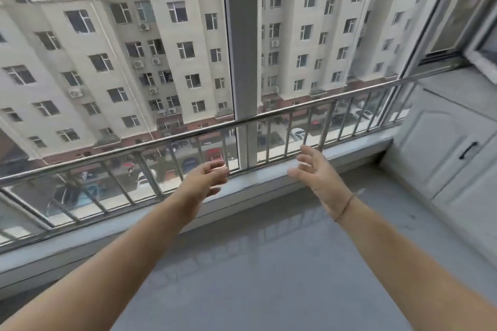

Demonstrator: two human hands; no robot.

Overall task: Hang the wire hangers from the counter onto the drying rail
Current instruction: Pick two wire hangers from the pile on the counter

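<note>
- Left hand (207,179) and right hand (318,173) both empty, fingers loose; no hangers in view.
- Risk: window railing (188,137) gets mistaken for the drying rail — not in view either.

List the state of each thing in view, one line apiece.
Left hand: open, empty, held out toward the railing.
Right hand: open, fingers spread, empty.
Railing: bare, nothing hung on it.
Cabinet door: closed.
Wire hangers: none in view.
</note>
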